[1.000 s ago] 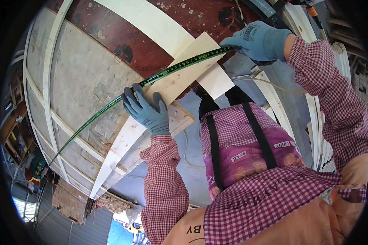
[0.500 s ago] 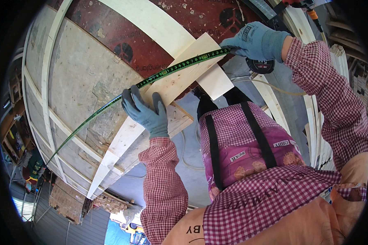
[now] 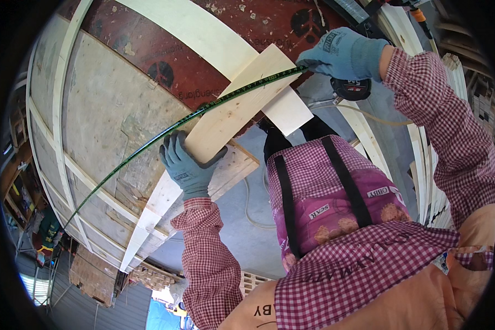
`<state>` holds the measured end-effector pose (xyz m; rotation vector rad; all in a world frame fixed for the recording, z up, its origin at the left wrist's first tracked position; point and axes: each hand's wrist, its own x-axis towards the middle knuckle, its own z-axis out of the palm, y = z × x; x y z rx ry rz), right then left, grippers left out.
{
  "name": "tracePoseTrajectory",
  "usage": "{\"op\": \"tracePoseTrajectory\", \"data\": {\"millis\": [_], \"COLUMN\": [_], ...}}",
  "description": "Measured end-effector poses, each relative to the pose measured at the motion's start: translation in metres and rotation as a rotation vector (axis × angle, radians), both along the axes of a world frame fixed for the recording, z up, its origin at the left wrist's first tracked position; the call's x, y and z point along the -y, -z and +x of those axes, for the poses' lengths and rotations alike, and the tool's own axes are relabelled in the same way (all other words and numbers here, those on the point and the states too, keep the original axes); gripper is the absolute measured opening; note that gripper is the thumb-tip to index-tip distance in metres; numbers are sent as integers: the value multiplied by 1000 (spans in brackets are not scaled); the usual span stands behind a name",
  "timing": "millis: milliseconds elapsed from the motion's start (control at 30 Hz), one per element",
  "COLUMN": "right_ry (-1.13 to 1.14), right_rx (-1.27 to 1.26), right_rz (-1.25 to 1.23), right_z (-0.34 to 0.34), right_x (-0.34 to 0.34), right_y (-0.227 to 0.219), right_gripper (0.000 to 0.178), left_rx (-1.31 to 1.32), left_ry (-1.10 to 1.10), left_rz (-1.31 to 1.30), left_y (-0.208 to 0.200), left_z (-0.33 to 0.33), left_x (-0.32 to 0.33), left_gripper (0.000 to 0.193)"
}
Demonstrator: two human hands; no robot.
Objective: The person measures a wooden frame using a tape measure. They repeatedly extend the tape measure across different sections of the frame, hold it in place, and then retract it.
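the left hand (image 3: pixel 188 175) wears a light blue knit glove with dark grey coating on the fingers (image 3: pixel 174 146); the right hand (image 3: pixel 341 55) has a matching blue glove, a small dark printed mark on its back. both arms are covered by loose, wrinkled sleeves (image 3: pixel 209 258) in a fine red-and-white check, drawn in at the wrists. over the front goes an apron (image 3: pixel 335 151) in purple-and-white gingham, with a magenta section bearing fluffy brown figures and pale lettered patches. two black straps (image 3: pixel 348 184) run down it. around the shoulders is peach-orange cloth (image 3: pixel 379 297) with dark lettering, and the trouser legs (image 3: pixel 276 142) are black.
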<state>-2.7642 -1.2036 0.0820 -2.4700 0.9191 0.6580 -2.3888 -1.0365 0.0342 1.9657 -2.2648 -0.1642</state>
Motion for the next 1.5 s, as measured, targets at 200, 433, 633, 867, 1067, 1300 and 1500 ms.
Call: {"op": "tracePoseTrajectory", "data": {"millis": [200,433,633,867,1067,1300,1500], "right_ry": [11,1,-1,-8,5,29,59], "right_rx": [-21,-180,-166,-197,-149,-141,-43], "right_rz": [55,136,121,138,141,136,109], "right_z": [2,14,14,15,7,4,-3], "right_x": [3,11,12,12,11,13,8], "right_y": [-10,-28,-19,-14,-10,-9,1], "right_gripper": [28,22,21,24,27,26,22], "left_rx": [-26,-18,-16,-19,-20,-32,-28], "left_ry": [-7,18,18,29,40,29,29], "left_rz": [35,59,74,54,46,35,33], "left_y": [-5,-12,-12,-11,-10,-7,-7], "left_z": [-1,-1,0,3,3,3,3], "left_x": [1,3,1,2,2,2,2], "left_gripper": [104,104,104,103,102,103,104]}}
